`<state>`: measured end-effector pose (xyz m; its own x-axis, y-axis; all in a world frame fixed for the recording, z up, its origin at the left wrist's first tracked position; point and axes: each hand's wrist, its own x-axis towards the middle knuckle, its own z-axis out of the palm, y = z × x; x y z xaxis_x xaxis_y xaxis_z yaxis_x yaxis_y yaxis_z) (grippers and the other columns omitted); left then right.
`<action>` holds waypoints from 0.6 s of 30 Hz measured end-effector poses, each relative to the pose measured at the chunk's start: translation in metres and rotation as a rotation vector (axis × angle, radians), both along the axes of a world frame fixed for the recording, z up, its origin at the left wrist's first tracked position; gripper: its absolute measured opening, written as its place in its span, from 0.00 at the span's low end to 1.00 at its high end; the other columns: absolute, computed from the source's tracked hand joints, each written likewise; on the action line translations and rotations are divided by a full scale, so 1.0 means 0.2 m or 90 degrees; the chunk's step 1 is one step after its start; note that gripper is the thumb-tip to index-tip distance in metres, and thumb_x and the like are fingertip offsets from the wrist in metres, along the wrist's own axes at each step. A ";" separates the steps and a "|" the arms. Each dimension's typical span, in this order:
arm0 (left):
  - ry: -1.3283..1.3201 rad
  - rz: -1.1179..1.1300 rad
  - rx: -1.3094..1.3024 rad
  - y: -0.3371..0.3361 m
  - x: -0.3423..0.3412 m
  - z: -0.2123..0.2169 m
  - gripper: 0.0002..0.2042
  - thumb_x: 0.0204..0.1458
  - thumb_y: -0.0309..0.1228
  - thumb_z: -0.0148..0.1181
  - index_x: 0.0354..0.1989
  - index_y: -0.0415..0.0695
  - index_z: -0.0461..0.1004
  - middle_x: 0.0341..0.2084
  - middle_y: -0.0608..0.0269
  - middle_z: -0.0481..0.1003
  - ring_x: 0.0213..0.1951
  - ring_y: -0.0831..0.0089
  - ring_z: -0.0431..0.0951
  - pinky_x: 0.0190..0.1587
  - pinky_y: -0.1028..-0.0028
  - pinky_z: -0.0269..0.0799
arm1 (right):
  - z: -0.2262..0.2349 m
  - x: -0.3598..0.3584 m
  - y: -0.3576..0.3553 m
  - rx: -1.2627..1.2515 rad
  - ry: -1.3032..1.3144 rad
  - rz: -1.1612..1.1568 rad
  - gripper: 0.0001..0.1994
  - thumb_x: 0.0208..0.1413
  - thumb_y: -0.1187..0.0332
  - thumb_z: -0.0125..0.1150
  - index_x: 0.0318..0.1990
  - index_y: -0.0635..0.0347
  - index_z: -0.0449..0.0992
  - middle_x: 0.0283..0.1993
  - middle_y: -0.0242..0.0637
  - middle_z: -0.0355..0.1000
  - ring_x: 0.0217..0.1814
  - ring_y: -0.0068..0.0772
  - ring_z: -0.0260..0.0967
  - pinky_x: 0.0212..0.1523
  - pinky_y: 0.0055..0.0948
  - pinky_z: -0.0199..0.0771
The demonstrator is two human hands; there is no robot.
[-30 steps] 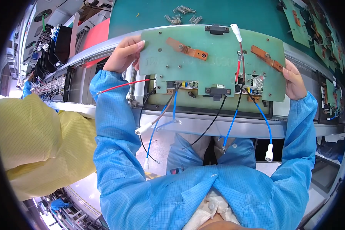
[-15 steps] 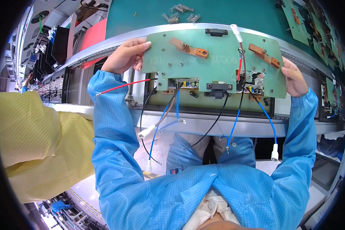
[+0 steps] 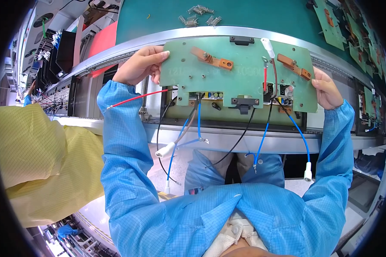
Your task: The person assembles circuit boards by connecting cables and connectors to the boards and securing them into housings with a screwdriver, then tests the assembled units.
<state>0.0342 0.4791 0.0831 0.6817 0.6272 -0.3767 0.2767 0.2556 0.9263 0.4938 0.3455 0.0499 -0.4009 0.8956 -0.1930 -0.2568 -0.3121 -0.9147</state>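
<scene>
Green fixture board is held by both hands at the near edge of the green conveyor worktop, tilted up toward the camera. Left hand grips its left edge, right hand its right edge. Versus a second ago the board sits slightly higher and further onto the belt, so it looks like it's being placed or repositioned. Blue wires, black wires and a red lead hang below it. No containers visible; loose springs lie on the belt. Yellow-sleeved co-worker at left.
</scene>
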 end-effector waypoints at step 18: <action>0.014 0.022 0.018 -0.02 0.05 0.03 0.15 0.60 0.35 0.51 0.44 0.34 0.69 0.20 0.66 0.74 0.15 0.84 0.73 0.16 0.87 0.67 | -0.02 0.09 0.06 -0.050 -0.042 0.057 0.35 0.56 0.66 0.55 0.66 0.71 0.45 0.63 0.52 0.57 0.57 0.41 0.67 0.58 0.36 0.70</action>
<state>0.0447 0.4749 0.0890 0.6514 0.6605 -0.3733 0.2892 0.2387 0.9270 0.5110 0.3579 0.0463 -0.4626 0.8380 -0.2894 -0.1652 -0.4022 -0.9005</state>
